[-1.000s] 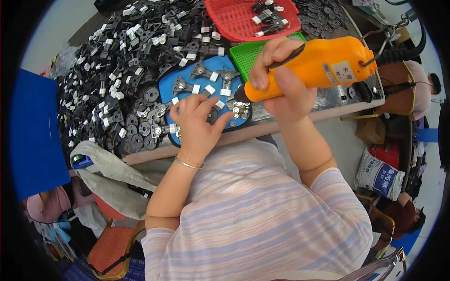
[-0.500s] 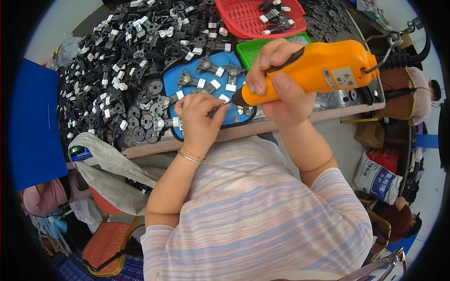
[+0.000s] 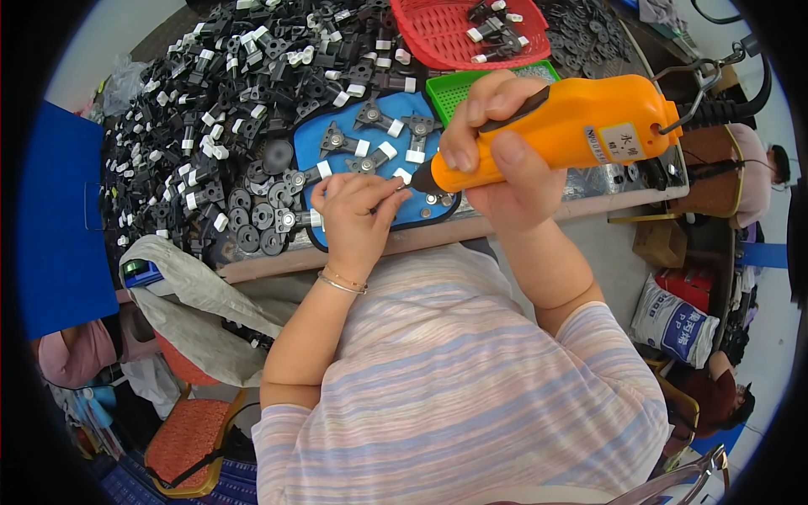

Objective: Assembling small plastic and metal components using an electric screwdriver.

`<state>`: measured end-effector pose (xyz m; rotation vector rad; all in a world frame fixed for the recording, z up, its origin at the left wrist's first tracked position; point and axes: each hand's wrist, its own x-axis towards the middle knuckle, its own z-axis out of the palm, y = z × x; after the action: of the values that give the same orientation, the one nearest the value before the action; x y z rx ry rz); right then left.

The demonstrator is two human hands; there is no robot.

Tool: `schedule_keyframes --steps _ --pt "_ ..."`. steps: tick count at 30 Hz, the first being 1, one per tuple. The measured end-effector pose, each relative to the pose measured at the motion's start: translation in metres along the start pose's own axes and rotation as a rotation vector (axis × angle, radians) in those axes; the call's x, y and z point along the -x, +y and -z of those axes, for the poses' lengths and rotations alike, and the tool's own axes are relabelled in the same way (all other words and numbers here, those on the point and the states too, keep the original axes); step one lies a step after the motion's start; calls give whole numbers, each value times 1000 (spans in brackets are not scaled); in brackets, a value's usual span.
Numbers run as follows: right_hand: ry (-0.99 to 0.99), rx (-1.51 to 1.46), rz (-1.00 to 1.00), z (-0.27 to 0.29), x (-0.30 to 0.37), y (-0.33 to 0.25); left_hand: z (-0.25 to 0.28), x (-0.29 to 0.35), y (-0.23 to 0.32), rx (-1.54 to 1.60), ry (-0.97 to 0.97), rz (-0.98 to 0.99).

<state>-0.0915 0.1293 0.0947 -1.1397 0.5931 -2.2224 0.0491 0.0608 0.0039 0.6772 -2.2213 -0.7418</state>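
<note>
My right hand [image 3: 513, 160] is wrapped round an orange electric screwdriver [image 3: 589, 126], whose black nose points left. Just left of that nose, my left hand [image 3: 358, 210] is closed in a pinch at the driver's tip. What its fingers hold is mostly hidden; a small dark bit of it shows by the fingertips. Beyond the hands lies a blue mat [image 3: 311, 151] with several dark bracket parts [image 3: 370, 115] that have white ends. A few small silver metal pieces [image 3: 432, 200] rest on the mat below the driver's nose.
A big heap of black-and-white parts [image 3: 252, 67] covers the left of the table. Black discs [image 3: 263, 216] lie beside the mat. A red basket [image 3: 429, 46] and a green tray [image 3: 442, 93] stand at the back. The driver hangs from a metal hook [image 3: 699, 101]. Other people sit at both sides.
Both hands keep nearly the same place and grip. The screwdriver and my left fingers have shifted very slightly.
</note>
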Motion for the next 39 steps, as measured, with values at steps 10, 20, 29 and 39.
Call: schedule_keyframes --steps 10,20,29,39 --pt "-31 109 -36 4 5 4 0 3 -1 -63 16 -43" --pt "-102 319 -80 14 7 9 18 16 -2 -284 -13 -13" --pt "-67 338 -140 1 12 30 14 15 -5 -296 -93 21" --pt "-139 448 -120 -3 6 39 10 12 -9 -304 -130 27"
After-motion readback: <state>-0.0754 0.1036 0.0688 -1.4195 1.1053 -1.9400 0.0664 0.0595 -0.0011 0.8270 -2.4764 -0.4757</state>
